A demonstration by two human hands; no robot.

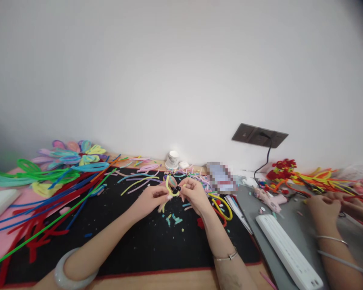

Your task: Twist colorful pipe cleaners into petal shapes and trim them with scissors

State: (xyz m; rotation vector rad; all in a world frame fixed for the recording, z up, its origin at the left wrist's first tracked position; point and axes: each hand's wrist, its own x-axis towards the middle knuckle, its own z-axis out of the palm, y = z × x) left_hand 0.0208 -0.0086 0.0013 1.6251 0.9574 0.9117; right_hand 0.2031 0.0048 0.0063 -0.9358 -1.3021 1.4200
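So both hands are up over the back half of the black mat (133, 245), working on a bent fuzzy yellow piece (168, 186). The left hand (153, 198) has thumb and fingers pinched together on its lower left side, and the right hand (195, 195) is pinching at its right side, close to a small dark bit (too tiny for me to say what it is). The yellow piece is held up between the two hands, with teal scraps (175, 219) lying on the mat just below.

White cup (172, 160) is behind the mat, by the wall. Left of the mat there's a pastel fuzzy flower (75, 154), and green stems (48, 176) plus red strips (33, 241) spill over the mat's left side. A blurred-out rectangular item (221, 177) sits at its back right corner. Off the mat's right side: pink tool (270, 200), white power strip (287, 249), red fuzzy bundle (282, 169), and another person's hands (323, 207) at far right.
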